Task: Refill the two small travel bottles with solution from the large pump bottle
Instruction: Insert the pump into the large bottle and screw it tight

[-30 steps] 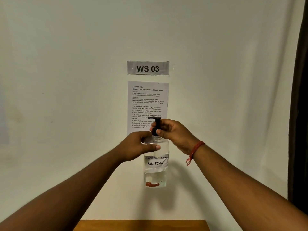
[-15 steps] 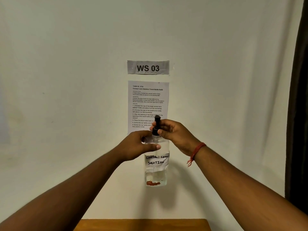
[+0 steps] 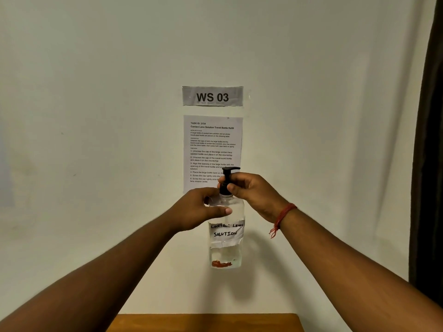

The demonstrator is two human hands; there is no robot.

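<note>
A large clear pump bottle (image 3: 226, 252) with a handwritten "CONTACT LENS SOLUTION" label hangs upright in the air in front of the wall, well above the table. My left hand (image 3: 199, 212) grips its shoulder from the left. My right hand (image 3: 254, 191) pinches the collar of the black pump head (image 3: 229, 174), whose nozzle points right. A little liquid fills the lower part. The two small travel bottles are out of view.
A wooden table (image 3: 206, 323) shows only as a strip at the bottom edge. On the white wall hang a "WS 03" sign (image 3: 212, 96) and a printed task sheet (image 3: 212, 144). A dark curtain (image 3: 429, 164) runs down the right edge.
The pump head has turned under my right fingers: its nozzle went from pointing left, through end-on, to pointing right. The bottle and my left hand have stayed in place.
</note>
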